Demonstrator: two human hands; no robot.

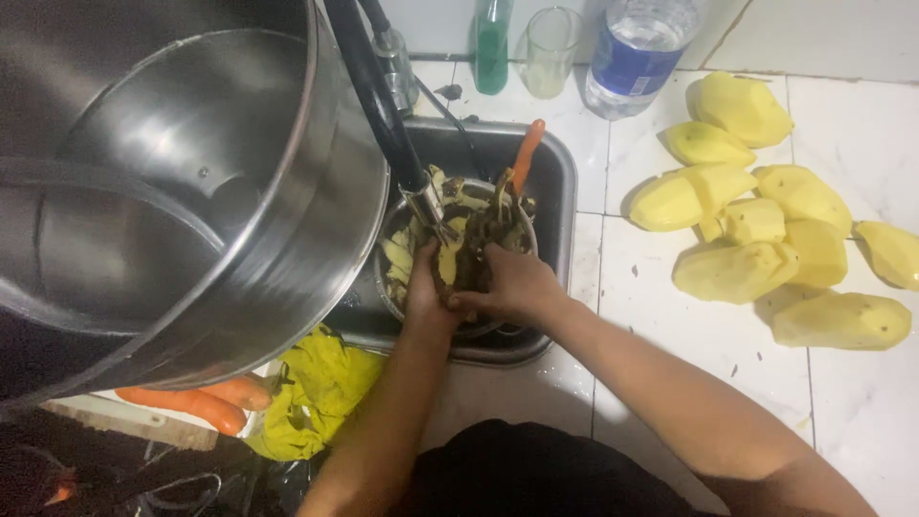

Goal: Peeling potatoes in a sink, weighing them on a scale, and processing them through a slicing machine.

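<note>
Here, from the head view: left hand (424,287) and right hand (507,285) together over a bowl (392,287) in the sink (560,182), fingers curled and clamped on a clump of peelings (469,244). Just beyond the fingertips, a tap (383,105) and a carrot (526,153). Well right of the fingers, peeled potatoes (756,230) on the counter (670,364). Left of them, a big steel pot (191,182) and a yellow cloth (316,393).

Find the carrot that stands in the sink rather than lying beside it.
The carrot behind the bowl leans upright against the sink wall; the others lie flat, lower left.
</note>
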